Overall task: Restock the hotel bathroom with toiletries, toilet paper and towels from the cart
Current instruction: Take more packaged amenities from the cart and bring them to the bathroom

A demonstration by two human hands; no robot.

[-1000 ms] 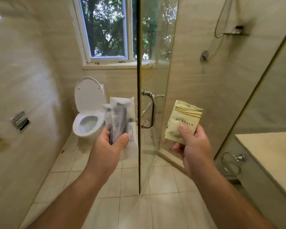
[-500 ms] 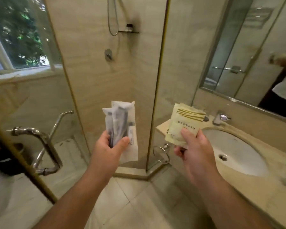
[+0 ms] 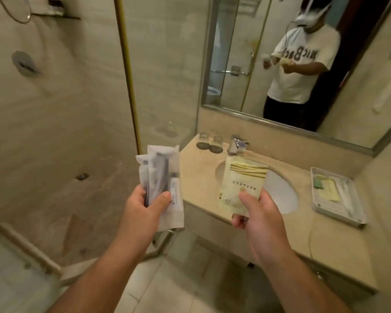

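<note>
1. firstly, the thumb and fingers of the left hand [image 3: 145, 208] were closed around a bunch of clear dental kit packets [image 3: 161, 184], which were held upright with dark toothbrush handles and a small tube visible through the plastic.
2. the thumb and fingers of the right hand [image 3: 257, 213] were pinched on the lower edge of a pale yellow sachet [image 3: 242, 184], which was kept upright with its gold stripes at the top.
3. both bundles were held in the air in front of the vanity counter [image 3: 199, 177], with the sachet raised above the sink basin [image 3: 280, 193] and the packets at the counter's left end, beside the glass shower screen [image 3: 77, 109].
4. a white amenity tray [image 3: 339, 199] was set on the counter to the right of the basin, well apart from both hands, with a few flat packets lying in it.
5. two glasses [image 3: 210, 141] were placed at the back left of the counter, next to the faucet [image 3: 237, 143].
6. the person was reflected in the mirror [image 3: 235, 53] above.
</note>
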